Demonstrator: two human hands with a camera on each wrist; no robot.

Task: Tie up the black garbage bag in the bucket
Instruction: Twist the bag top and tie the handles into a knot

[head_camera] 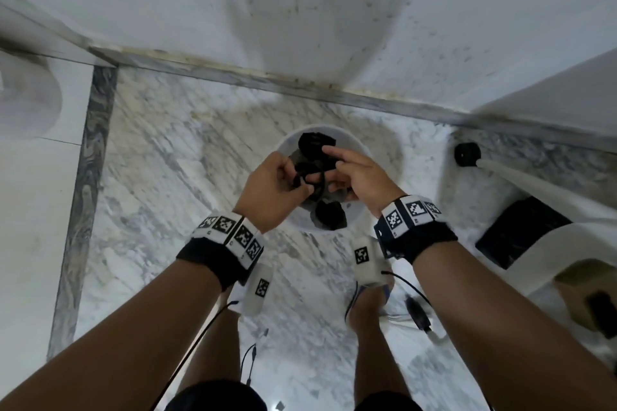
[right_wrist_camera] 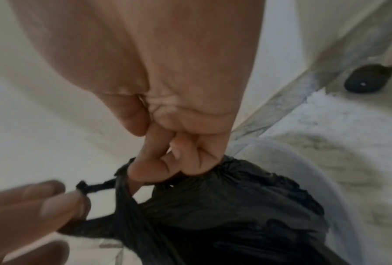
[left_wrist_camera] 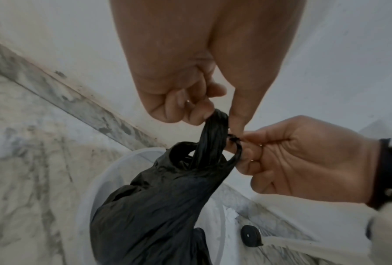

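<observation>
A white bucket [head_camera: 359,143] stands on the marble floor near the wall, and a black garbage bag [head_camera: 330,213] sits inside it. Both hands meet just above its mouth. My left hand [head_camera: 302,185] pinches a thick twisted strand of the bag [left_wrist_camera: 213,129] between thumb and fingers. My right hand [head_camera: 334,173] curls its fingers round a thin black loop of the bag [left_wrist_camera: 237,150]. The two strands cross between the hands. In the right wrist view, the right hand [right_wrist_camera: 158,168] presses into the bag's gathered neck [right_wrist_camera: 236,206]. The bag's contents are hidden.
The white wall and a grey marble skirting run just behind the bucket. A black round door stop [head_camera: 466,153] sits at the right, by a white panel and a black object [head_camera: 521,230]. Cables [head_camera: 417,310] lie near my feet. A white rounded fixture [head_camera: 26,100] is at far left.
</observation>
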